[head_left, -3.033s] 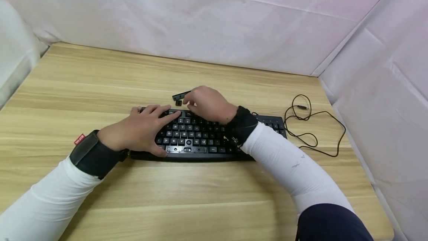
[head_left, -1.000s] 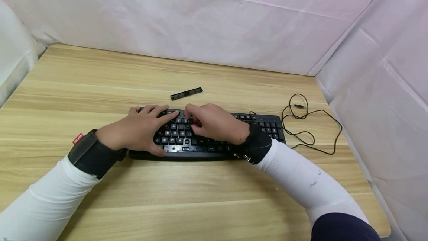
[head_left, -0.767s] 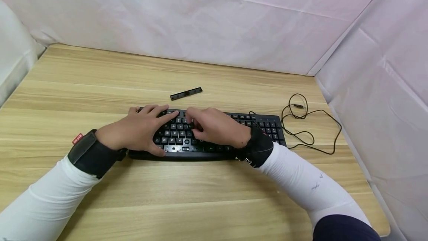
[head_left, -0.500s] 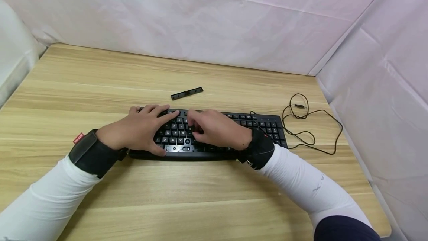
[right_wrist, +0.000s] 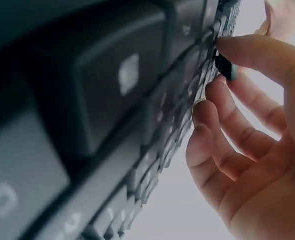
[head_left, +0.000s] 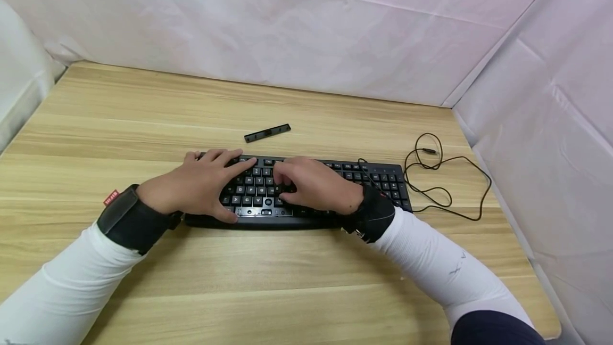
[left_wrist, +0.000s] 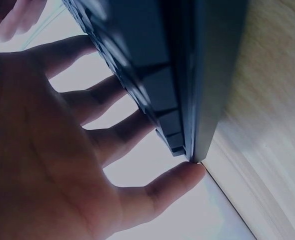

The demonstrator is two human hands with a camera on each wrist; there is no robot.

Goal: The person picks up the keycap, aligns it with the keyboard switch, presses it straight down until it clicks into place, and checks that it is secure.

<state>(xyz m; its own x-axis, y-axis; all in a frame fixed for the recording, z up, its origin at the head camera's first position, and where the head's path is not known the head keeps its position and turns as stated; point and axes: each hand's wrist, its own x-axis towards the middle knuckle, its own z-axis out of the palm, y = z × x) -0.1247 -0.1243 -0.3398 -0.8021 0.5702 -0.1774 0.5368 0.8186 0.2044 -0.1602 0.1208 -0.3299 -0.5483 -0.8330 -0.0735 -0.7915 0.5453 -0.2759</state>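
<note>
A black keyboard [head_left: 261,191] lies on the wooden table, with an uncovered slot in its bottom key row. My left hand [head_left: 198,185] rests spread over its left end; in the left wrist view the fingers of that hand [left_wrist: 62,145] touch the keyboard's keys and edge. Over the middle keys is my right hand [head_left: 313,184]. The right wrist view shows a small black keycap [right_wrist: 226,67] pinched between thumb and index finger, close against the key rows. Its lettering is hidden. Behind the keyboard lies a loose black space bar [head_left: 267,133], underside up.
A thin black cable [head_left: 447,161] lies in loose loops to the right of the keyboard, its plug [head_left: 428,151] among them. Part of the cable crosses the keyboard's right side. White cloth walls [head_left: 306,31] stand behind and beside the table [head_left: 230,286].
The small keycap that lay by the space bar is now in my right hand. That hand came down onto the middle keys, then shifted slightly right. My left hand stays in place.
</note>
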